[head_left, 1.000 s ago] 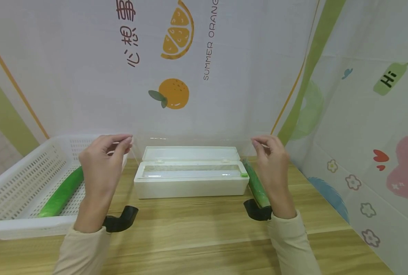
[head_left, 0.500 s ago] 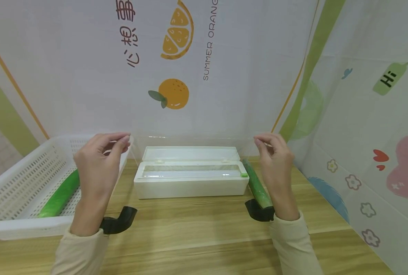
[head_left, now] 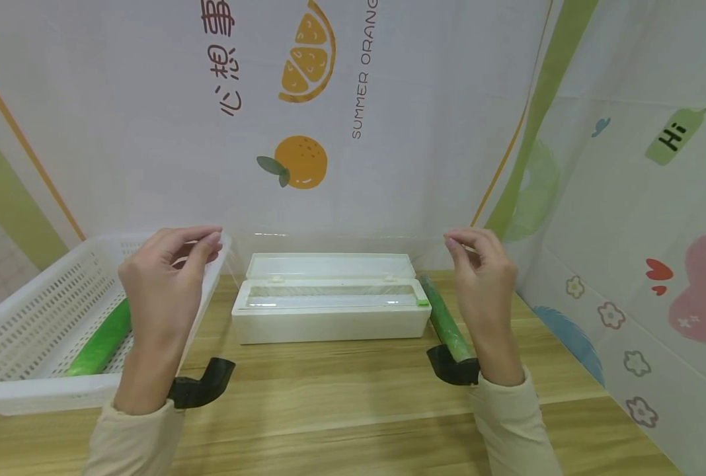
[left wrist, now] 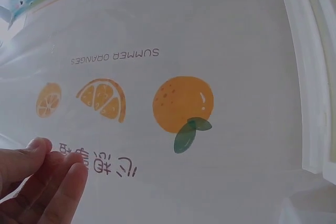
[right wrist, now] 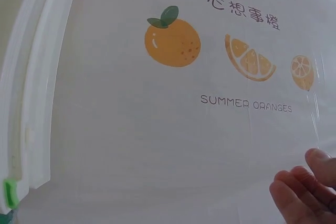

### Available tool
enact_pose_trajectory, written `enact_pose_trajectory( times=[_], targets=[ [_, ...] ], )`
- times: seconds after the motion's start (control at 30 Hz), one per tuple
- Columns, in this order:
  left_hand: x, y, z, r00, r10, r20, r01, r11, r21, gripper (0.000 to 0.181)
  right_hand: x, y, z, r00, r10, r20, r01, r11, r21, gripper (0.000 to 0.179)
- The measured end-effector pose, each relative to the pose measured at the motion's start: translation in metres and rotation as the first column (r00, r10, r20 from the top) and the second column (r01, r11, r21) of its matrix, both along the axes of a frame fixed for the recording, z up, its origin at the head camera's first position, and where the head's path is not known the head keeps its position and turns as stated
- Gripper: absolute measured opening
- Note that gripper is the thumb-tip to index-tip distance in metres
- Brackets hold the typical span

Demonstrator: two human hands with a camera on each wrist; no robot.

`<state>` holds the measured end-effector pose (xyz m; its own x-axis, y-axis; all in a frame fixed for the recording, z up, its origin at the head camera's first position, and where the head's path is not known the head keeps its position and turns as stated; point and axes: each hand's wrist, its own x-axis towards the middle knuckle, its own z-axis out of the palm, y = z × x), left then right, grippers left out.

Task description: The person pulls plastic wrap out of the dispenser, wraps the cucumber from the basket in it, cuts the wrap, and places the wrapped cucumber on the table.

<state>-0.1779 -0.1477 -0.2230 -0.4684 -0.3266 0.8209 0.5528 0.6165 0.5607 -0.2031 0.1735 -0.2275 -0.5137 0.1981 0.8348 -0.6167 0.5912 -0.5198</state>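
Observation:
Between my two raised hands stretches a sheet of clear plastic wrap (head_left: 329, 235), its upper edge glinting in the head view. My left hand (head_left: 168, 277) pinches its left corner between thumb and fingers; my right hand (head_left: 484, 277) pinches the right corner. The film runs down to a white wrap dispenser box (head_left: 329, 327), whose lid (head_left: 329, 266) is tipped back. A small green slider (head_left: 422, 303) sits at the box's right front edge. In both wrist views the printed backdrop shows through the film, with fingertips pinched at its edge.
A cucumber (head_left: 445, 317) in film lies right of the box, partly behind the right wrist. At left, a white perforated basket (head_left: 43, 396) holds another green cucumber (head_left: 100, 340). The wooden table (head_left: 329, 410) meets a printed curtain (head_left: 400, 165) behind.
Both hands have moved apart and slightly upward, drawing the film wider and higher above the box. The box and cucumbers stay where they were.

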Motion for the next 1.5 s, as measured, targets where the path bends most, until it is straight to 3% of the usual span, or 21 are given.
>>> enact_pose_trajectory(
  times=[0.7, 1.0, 1.23, 1.4, 1.5],
  targets=[
    [0.011, 0.0, 0.008, 1.0, 0.017, -0.001, -0.017, 1.0, 0.013, 0.012, 0.01, 0.001, 0.008, 1.0, -0.014, -0.018, 0.014, 1.0, -0.006, 0.013],
    [0.015, -0.005, 0.01, 1.0, 0.013, 0.022, -0.013, 1.0, 0.025, 0.011, 0.014, -0.009, 0.008, 0.998, 0.045, -0.053, -0.044, 0.999, 0.024, 0.01],
    [0.02, -0.01, 0.012, 0.994, 0.02, 0.106, -0.02, 1.0, 0.003, 0.012, 0.019, -0.018, 0.007, 0.994, 0.092, -0.049, -0.088, 0.993, 0.076, 0.009],
    [0.026, -0.015, 0.013, 0.976, 0.055, 0.21, -0.044, 0.997, -0.057, 0.012, 0.026, -0.021, 0.008, 0.995, 0.099, -0.02, -0.095, 0.984, 0.148, 0.009],
    [0.03, -0.018, 0.014, 0.969, 0.08, 0.232, -0.057, 0.993, -0.104, 0.012, 0.032, -0.021, 0.01, 0.997, 0.081, -0.004, -0.079, 0.979, 0.186, 0.009]
  ],
)
